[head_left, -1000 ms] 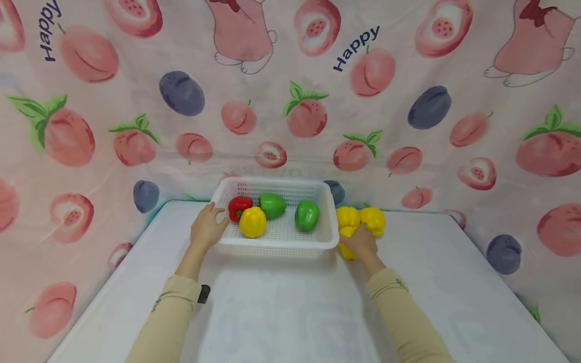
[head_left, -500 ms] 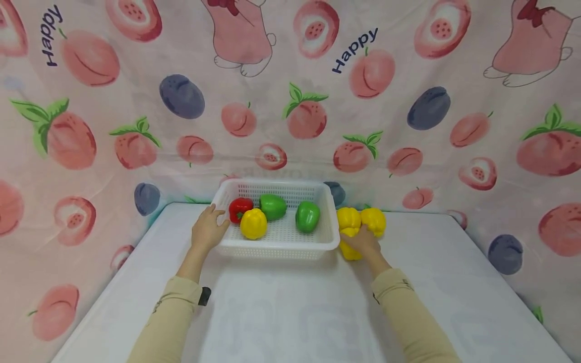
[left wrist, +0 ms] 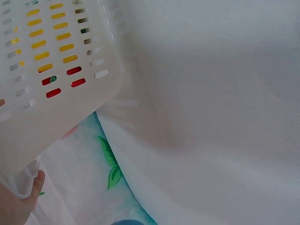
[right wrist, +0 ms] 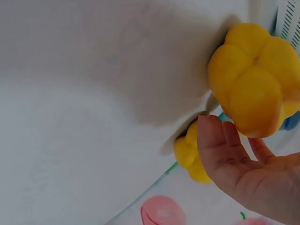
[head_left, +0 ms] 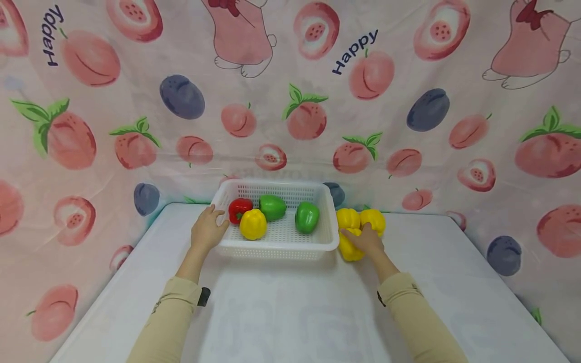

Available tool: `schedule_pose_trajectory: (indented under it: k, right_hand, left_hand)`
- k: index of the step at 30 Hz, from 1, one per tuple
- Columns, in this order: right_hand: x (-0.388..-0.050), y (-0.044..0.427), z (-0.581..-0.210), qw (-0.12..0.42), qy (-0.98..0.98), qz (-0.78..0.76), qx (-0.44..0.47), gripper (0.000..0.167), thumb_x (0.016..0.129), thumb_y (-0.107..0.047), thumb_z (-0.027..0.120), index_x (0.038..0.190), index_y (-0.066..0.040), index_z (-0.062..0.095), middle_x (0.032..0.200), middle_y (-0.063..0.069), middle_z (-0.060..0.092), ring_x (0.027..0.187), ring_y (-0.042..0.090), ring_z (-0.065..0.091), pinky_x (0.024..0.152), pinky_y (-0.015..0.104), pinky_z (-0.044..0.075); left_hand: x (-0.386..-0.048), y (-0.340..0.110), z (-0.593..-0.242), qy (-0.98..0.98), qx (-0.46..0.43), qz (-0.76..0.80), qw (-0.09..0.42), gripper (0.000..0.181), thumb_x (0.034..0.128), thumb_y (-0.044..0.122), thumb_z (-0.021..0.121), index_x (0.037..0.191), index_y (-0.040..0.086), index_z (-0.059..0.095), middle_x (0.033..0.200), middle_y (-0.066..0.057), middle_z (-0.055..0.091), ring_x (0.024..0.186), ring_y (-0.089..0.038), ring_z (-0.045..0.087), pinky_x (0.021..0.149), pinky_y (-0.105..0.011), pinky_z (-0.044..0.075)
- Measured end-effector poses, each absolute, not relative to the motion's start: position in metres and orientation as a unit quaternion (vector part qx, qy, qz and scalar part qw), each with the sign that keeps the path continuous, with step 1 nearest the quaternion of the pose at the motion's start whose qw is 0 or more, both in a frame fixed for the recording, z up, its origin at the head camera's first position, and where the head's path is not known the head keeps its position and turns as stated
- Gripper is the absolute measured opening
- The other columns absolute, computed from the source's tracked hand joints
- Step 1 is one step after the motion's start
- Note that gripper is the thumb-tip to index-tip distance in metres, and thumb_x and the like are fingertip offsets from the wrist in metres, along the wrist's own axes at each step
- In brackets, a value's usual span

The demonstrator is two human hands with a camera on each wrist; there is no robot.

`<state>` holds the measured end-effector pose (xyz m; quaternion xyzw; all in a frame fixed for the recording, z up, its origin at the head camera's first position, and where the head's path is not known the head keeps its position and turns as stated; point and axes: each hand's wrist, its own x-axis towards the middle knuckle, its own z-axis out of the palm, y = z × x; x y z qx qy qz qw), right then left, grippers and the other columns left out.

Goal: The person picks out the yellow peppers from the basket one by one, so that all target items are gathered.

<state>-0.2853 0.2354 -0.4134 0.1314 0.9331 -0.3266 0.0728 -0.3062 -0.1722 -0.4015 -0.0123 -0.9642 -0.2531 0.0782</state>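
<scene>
A white plastic basket (head_left: 277, 244) stands at the back of the table. My left hand (head_left: 208, 231) holds its left rim, with a digit hooked over the edge in the left wrist view. Inside lie a red bell pepper (head_left: 239, 208), a yellow bell pepper (head_left: 253, 225) and two green bell peppers (head_left: 273, 207). Right of the basket, three more yellow bell peppers are grouped, the front one (head_left: 349, 251) nearest me. My right hand (head_left: 369, 242) is beside that front pepper, its fingers extended and not wrapped round it; whether they touch is unclear.
Behind the front pepper sit the other two yellow bell peppers, one by the basket (head_left: 347, 218) and one farther right (head_left: 373, 220). A fruit-printed cloth (head_left: 281, 101) hangs around the white table (head_left: 290, 307), close behind the basket.
My right hand has shifted slightly right and back off the front yellow pepper, exposing more of it. The left hand and basket stay in place.
</scene>
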Motion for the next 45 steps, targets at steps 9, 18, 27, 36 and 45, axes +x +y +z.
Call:
schedule_pose_trajectory:
  k: [9, 18, 27, 36, 45]
  right_hand:
    - [-0.286, 0.237, -0.41, 0.035, 0.937, -0.327, 0.119, 0.074, 0.09, -0.049, 0.051, 0.132, 0.01, 0.035, 0.129, 0.031, 0.047, 0.106, 0.038, 0.05, 0.096, 0.049, 0.045]
    - [-0.284, 0.238, -0.407, 0.005, 0.93, -0.347, 0.119, 0.064, 0.093, -0.042, 0.052, 0.127, 0.01, 0.039, 0.123, 0.032, 0.049, 0.1, 0.038, 0.049, 0.091, 0.046, 0.049]
    - [-0.281, 0.24, -0.409, -0.025, 0.925, -0.365, 0.108, 0.06, 0.093, -0.039, 0.052, 0.126, 0.009, 0.041, 0.121, 0.031, 0.05, 0.097, 0.037, 0.049, 0.089, 0.045, 0.051]
    - [-0.279, 0.237, -0.41, -0.072, 0.919, -0.38, 0.075, 0.055, 0.094, -0.034, 0.054, 0.124, 0.01, 0.043, 0.124, 0.031, 0.051, 0.108, 0.041, 0.051, 0.094, 0.05, 0.048]
    - [-0.272, 0.235, -0.405, -0.092, 0.905, -0.407, 0.076, 0.049, 0.094, -0.032, 0.054, 0.124, 0.005, 0.045, 0.121, 0.027, 0.052, 0.109, 0.037, 0.049, 0.093, 0.046, 0.049]
  left_hand:
    - [-0.307, -0.174, -0.401, -0.964, -0.011, -0.253, 0.08, 0.046, 0.0936, 0.027, 0.047, 0.132, 0.001, 0.051, 0.151, -0.023, 0.029, 0.141, -0.04, 0.023, 0.109, -0.062, 0.027]
    - [-0.309, -0.175, -0.398, -0.964, -0.011, -0.254, 0.082, 0.046, 0.0938, 0.027, 0.047, 0.132, 0.001, 0.051, 0.151, -0.023, 0.03, 0.14, -0.04, 0.024, 0.108, -0.063, 0.027]
    - [-0.309, -0.175, -0.402, -0.962, -0.01, -0.261, 0.084, 0.046, 0.0932, 0.027, 0.049, 0.131, 0.001, 0.052, 0.151, -0.022, 0.03, 0.141, -0.039, 0.024, 0.109, -0.062, 0.027]
    - [-0.307, -0.174, -0.401, -0.961, -0.006, -0.262, 0.088, 0.046, 0.093, 0.027, 0.049, 0.131, 0.001, 0.052, 0.151, -0.022, 0.031, 0.141, -0.039, 0.024, 0.108, -0.063, 0.027]
    - [-0.307, -0.172, -0.403, -0.961, -0.005, -0.263, 0.083, 0.046, 0.0937, 0.027, 0.049, 0.132, 0.001, 0.051, 0.151, -0.022, 0.03, 0.141, -0.039, 0.024, 0.108, -0.063, 0.026]
